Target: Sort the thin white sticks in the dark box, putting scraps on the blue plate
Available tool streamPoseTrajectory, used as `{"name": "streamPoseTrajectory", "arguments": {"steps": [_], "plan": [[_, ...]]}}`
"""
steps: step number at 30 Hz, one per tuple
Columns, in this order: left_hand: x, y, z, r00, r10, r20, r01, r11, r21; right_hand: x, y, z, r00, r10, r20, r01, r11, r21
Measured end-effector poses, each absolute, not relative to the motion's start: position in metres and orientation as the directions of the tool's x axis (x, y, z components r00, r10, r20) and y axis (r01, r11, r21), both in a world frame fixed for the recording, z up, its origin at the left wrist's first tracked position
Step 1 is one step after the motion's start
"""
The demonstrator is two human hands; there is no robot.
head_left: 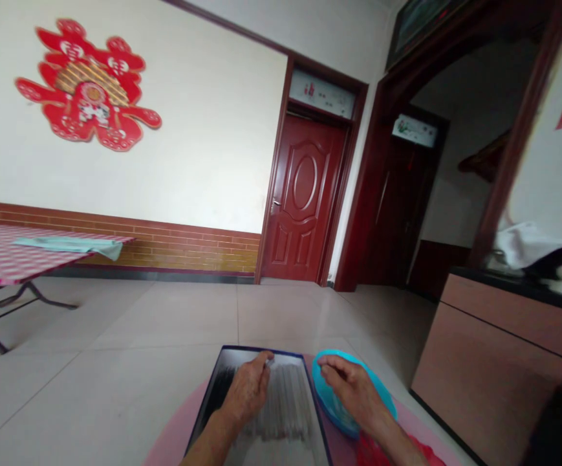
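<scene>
Left hand (pixel 249 388) over box (pixel 267 454) | pink surface (pixel 180 419) | tiled floor (pixel 164 323) | red door (pixel 304 194)

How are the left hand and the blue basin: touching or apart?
Apart. The head view shows part of the box between the left hand and the blue basin.

a shallow rectangular box (pixel 275 455) with a dark blue rim and a whitish inside lay flat on a round pink surface (pixel 178 424), holding thin greyish strips (pixel 288 401) side by side lengthwise, with darker ones (pixel 218 388) along its left edge. a round bright blue basin (pixel 324 396) sat just beside it on the right, its pale contents blurred.
</scene>
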State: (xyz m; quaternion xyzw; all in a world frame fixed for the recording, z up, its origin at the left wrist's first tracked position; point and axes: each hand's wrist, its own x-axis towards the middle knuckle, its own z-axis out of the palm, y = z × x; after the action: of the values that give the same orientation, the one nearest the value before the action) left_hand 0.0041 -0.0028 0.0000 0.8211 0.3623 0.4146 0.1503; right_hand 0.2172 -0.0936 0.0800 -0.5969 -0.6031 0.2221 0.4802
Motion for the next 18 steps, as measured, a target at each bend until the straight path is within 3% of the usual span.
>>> {"name": "streamPoseTrajectory", "arguments": {"steps": [3,5,8,12,18], "plan": [[0.004,0.000,-0.002,0.364,0.707,0.607,0.472,-0.701,0.534,0.166,-0.045,0.069,0.360,0.925,0.123,0.069,0.105,-0.992],[0.004,0.004,-0.006,0.325,0.695,0.641,0.494,-0.703,0.512,0.143,-0.021,0.052,0.401,0.916,-0.011,-0.205,0.078,-0.976],[0.006,0.009,-0.012,0.286,0.705,0.649,0.559,-0.673,0.485,0.125,-0.003,0.025,0.367,0.925,-0.102,-0.473,0.091,-0.876],[0.008,0.011,-0.014,0.271,0.711,0.650,0.581,-0.659,0.478,0.122,0.001,0.008,0.337,0.935,-0.111,-0.569,0.108,-0.815],[0.005,0.010,-0.010,0.292,0.710,0.641,0.558,-0.670,0.489,0.120,0.000,0.008,0.268,0.963,-0.016,-0.477,0.119,-0.871]]}}
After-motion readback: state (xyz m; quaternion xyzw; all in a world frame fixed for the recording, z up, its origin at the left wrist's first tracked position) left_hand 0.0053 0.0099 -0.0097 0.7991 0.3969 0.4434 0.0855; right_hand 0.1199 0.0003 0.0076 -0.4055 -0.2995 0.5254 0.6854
